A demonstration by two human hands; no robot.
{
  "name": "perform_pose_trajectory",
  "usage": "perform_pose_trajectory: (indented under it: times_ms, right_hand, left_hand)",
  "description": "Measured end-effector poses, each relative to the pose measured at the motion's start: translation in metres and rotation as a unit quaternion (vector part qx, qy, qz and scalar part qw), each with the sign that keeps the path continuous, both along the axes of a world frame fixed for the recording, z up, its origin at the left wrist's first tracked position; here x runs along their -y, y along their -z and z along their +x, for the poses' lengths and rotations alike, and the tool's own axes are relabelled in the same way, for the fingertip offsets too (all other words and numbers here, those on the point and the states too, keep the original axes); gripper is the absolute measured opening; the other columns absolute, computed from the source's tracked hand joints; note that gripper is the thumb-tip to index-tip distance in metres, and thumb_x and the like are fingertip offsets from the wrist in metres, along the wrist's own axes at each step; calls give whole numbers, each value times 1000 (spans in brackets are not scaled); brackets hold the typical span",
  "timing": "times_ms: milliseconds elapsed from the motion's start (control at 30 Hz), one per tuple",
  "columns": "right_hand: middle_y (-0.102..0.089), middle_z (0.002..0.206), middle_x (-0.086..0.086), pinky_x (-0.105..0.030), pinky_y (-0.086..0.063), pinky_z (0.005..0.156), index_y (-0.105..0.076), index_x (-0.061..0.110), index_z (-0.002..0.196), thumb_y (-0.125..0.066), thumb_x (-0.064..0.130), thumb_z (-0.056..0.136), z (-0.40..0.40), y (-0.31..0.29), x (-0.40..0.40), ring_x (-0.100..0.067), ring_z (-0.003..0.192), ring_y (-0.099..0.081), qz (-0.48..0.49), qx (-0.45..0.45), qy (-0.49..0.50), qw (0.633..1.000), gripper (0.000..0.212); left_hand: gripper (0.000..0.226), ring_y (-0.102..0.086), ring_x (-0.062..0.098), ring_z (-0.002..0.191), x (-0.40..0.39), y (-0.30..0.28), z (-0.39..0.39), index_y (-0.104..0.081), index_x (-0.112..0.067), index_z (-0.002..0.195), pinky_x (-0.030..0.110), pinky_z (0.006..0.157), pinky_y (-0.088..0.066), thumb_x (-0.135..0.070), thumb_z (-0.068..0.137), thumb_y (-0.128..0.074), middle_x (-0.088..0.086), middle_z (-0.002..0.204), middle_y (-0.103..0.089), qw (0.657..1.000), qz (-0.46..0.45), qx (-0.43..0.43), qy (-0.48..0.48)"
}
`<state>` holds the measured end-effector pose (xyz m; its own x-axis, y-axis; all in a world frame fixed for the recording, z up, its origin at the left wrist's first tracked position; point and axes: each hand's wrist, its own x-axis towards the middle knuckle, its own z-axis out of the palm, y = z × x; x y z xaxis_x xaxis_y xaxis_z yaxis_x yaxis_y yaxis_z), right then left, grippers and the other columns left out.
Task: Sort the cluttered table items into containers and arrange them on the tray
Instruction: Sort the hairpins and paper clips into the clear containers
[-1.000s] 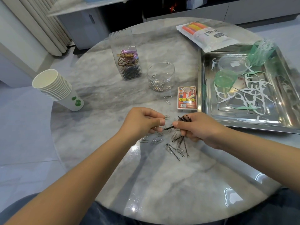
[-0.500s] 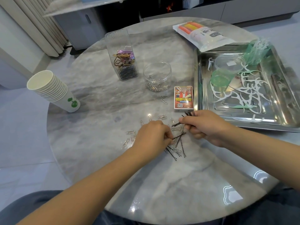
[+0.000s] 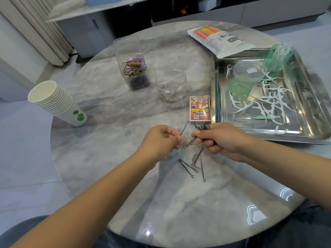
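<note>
The round marble surface (image 3: 111, 108) held everything. A shiny metal tray (image 3: 304, 135) sat at its right edge, with white and green floss picks (image 3: 268, 102) scattered inside and two green cups. A stack of paper cups (image 3: 53, 99) lay tipped over at the left edge. Toward the far edge stood a tall clear box (image 3: 132, 67) with hair clips and black pins in it, and beside it a round jar (image 3: 171, 85) with silver paper clips. A small card box (image 3: 199, 108) lay just beside the tray.

Near the front middle, the right hand (image 3: 223, 140) had its grip curled tight around a bunch of black hairpins (image 3: 202, 127). The left hand (image 3: 161, 140) pinched one thin pin (image 3: 184, 127) between its fingertips. More loose pins and clips (image 3: 191, 163) lay mixed on the surface just below the hands.

This looked like the step of picking out the black pins. Next, the pinched pin likely needed to join the bunch, then the rest needed picking up.
</note>
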<state>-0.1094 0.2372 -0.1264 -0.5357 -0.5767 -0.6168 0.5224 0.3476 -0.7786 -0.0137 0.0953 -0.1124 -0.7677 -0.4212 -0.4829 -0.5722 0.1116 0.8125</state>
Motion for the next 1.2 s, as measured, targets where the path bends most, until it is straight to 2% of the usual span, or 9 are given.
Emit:
perform_pose_trajectory:
  times_ms: [100, 267, 434, 600, 700, 834, 967, 1067, 1201]
  right_hand:
    - [-53, 60, -1, -12, -24, 33, -62, 4, 80, -56, 11, 92, 5, -2, 3, -3, 38, -34, -13, -2, 5, 1000, 15]
    - [-50, 51, 3, -12, -23, 34, -56, 5, 75, -52, 11, 95, 10, -6, 8, -3, 35, -32, -30, -23, -16, 999, 21]
    - [-45, 64, -6, -13, -26, 36, -58, 3, 87, -53, 14, 95, 16, 2, 12, -4, 40, -33, -50, -72, -16, 996, 14]
    - [-44, 64, -3, -17, -30, 38, -54, 3, 95, -50, 29, 95, 13, 10, 17, -8, 45, -38, -124, 106, 89, 982, 26]
    - [-47, 68, -5, -20, -37, 44, -56, 3, 94, -42, 38, 97, 9, 10, 14, -13, 54, -43, -124, 191, 103, 968, 37]
    - [-53, 70, -7, -22, -40, 50, -60, 1, 93, -43, 45, 94, 10, 8, 14, -14, 57, -50, -121, 218, 80, 965, 47]
    - [-56, 75, -9, -21, -43, 47, -59, 1, 91, -47, 43, 92, 9, 6, 10, -15, 52, -52, -122, 225, 92, 962, 43]
    - [-55, 69, -6, -19, -41, 44, -60, 4, 89, -48, 34, 94, 6, 5, 7, -12, 57, -49, -105, 225, 93, 964, 33]
    - [-52, 61, 0, -16, -38, 43, -59, 9, 80, -52, 26, 91, 2, 2, 3, -9, 55, -46, -106, 232, 83, 963, 21]
  left_hand:
    - [9, -60, 2, 55, -6, -3, 3, -68, -10, 93, 16, 51, -38, -6, 86, -65, 0, 70, -68, 996, 84, -7, -20]
    - [3, -56, 2, 52, -6, -3, 5, -73, -12, 84, 12, 45, -37, -11, 81, -72, -4, 59, -64, 998, 54, 8, -15]
    - [5, -59, 4, 48, -5, -8, 6, -72, -7, 86, 13, 43, -35, -9, 84, -68, 0, 61, -66, 993, 113, 45, -1]
    - [10, -62, 5, 52, -9, -14, 5, -68, -10, 78, 13, 42, -39, -11, 88, -64, -1, 65, -70, 991, 128, 32, -12]
    - [13, -62, 6, 52, -13, -16, 5, -67, -11, 73, 14, 43, -39, -11, 87, -65, -5, 58, -68, 997, 74, 18, -6]
    - [15, -69, 15, 61, -17, -11, 5, -70, -17, 67, 20, 49, -44, -11, 80, -66, 2, 62, -70, 997, -77, -4, 31]
    - [10, -63, -2, 54, -17, -9, 8, -74, -19, 86, 8, 51, -43, -26, 80, -74, -7, 61, -68, 984, -140, -42, 100]
    - [7, -55, -3, 51, -7, -6, 9, -74, -22, 81, 10, 55, -40, -27, 83, -69, -10, 60, -64, 974, -173, -43, 139]
    - [19, -51, 4, 81, 0, 7, 16, -69, -27, 97, 17, 72, -42, -27, 79, -73, -15, 87, -51, 885, -321, 20, 337]
